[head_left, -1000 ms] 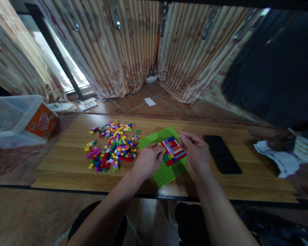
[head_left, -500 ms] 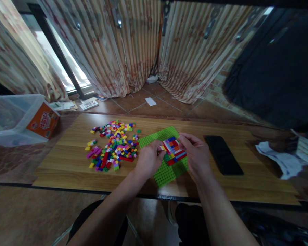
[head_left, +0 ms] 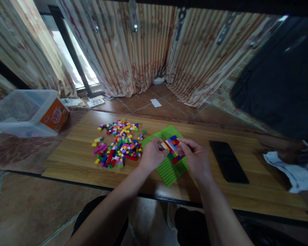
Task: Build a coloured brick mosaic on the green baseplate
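A flat build of joined toy bricks (head_left: 174, 146), in red, blue, lavender, orange and white, lies between my hands over the green studded baseplate (head_left: 167, 174). Whether it is fixed to the plate or raised a little above it, I cannot tell. At its left edge, my left hand (head_left: 154, 153) is closed, thumb and fingers pinching beside a pale strip of bricks. My right hand (head_left: 196, 157) grips the opposite edge, its fingertips partly covering the bricks there. Loose bricks (head_left: 123, 145) of many colours are piled left of the baseplate.
The wooden table (head_left: 74, 160) carries a black phone-like slab (head_left: 229, 162) right of my hands. Crumpled white paper (head_left: 289, 171) lies at the far right. Beyond the table's left end stands a clear plastic bin (head_left: 28, 112) with an orange label. Patterned curtains (head_left: 143, 44) hang behind.
The view has turned slightly, so the table's things appear farther right. The build and baseplate have shifted a little between my hands, and more of the pale strip shows on the left.
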A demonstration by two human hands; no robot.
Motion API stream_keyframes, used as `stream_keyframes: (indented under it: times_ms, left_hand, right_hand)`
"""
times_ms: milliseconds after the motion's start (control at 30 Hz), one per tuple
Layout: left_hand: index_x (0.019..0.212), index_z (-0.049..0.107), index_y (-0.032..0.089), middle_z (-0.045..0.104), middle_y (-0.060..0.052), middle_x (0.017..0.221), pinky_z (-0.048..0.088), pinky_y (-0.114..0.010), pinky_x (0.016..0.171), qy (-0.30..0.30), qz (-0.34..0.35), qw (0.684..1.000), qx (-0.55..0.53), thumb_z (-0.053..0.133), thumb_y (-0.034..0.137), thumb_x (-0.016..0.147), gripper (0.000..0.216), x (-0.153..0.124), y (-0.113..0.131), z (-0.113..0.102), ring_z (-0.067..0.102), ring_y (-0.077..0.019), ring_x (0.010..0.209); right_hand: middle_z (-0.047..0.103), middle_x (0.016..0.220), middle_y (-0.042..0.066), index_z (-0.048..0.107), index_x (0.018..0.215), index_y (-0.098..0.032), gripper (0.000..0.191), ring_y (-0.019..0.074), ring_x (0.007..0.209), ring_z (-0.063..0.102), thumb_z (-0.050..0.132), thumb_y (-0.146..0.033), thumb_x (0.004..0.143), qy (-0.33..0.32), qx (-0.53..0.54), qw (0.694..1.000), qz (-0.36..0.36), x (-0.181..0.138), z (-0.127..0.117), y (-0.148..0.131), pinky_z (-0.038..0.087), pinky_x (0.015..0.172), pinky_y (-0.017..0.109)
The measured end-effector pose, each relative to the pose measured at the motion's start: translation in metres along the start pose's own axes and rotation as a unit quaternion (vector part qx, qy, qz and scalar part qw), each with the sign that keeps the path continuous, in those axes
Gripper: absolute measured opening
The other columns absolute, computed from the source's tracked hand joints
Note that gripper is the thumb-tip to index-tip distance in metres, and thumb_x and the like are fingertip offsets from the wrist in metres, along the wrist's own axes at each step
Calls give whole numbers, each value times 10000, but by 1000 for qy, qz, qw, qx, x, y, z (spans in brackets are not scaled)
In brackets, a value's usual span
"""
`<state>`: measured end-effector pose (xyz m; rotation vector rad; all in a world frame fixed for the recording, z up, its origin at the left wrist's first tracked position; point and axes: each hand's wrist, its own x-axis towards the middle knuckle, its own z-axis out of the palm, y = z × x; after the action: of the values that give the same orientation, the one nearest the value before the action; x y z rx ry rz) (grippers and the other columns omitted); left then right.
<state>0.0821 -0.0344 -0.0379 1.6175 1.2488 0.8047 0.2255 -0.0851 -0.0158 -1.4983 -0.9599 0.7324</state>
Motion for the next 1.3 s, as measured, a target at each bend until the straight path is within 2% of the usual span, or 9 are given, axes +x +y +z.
stream_keyframes:
  times_ms: [267, 400, 567, 733, 1000, 1300]
  left_hand:
    - [969, 577, 158, 640, 36, 646, 384, -213, 526, -38, 22, 998, -37, 696, 164, 711, 284, 0, -5, -6, 592, -125, 574]
    - [1008, 572, 154, 633, 38, 656, 401, -215, 535, -75, 42, 994, -65, 646, 107, 708, 313, -1, -7, -9, 591, -125, 583]
    - [1073, 570, 149, 645, 28, 683, 431, -216, 556, -90, 65, 992, -65, 591, 79, 710, 371, -2, -8, -13, 618, -133, 618]
    - [1037, 601, 150, 678, 14, 709, 454, -221, 582, -91, 92, 991, -14, 554, 63, 722, 330, -2, -7, -17, 639, -139, 645]
    - [1056, 591, 152, 701, -9, 757, 485, -232, 619, -75, 92, 993, -13, 558, 91, 772, 292, -4, -7, -13, 672, -159, 706]
    - [1061, 589, 148, 716, -30, 816, 503, -242, 663, -73, 90, 993, -11, 547, 64, 778, 298, -6, -4, -14, 684, -169, 768]
  right_hand:
    - [739, 886, 37, 713, 917, -225, 203, 196, 772, 674, 635, -387, 823, -57, -81, 993, -58, -6, -1, 0, 511, 734, 347]
    - [730, 936, 26, 716, 906, -264, 148, 213, 873, 652, 608, -349, 850, -90, -160, 975, -127, -9, -2, -1, 481, 831, 388]
    - [665, 1126, 29, 749, 834, -316, 90, 248, 1078, 561, 661, -316, 814, -101, -216, 950, -203, -7, -1, 5, 411, 971, 467]
    - [630, 1177, 37, 769, 807, -341, 99, 273, 1145, 500, 670, -343, 810, -99, -236, 945, -205, -3, 2, 12, 392, 987, 514]
    - [638, 1154, 43, 774, 798, -345, 137, 275, 1116, 519, 666, -429, 809, -92, -227, 949, -199, 1, 7, 19, 393, 978, 527]
    - [644, 1163, 38, 774, 780, -338, 104, 269, 1114, 524, 678, -376, 795, -96, -230, 950, -188, 1, 8, 18, 390, 979, 514]
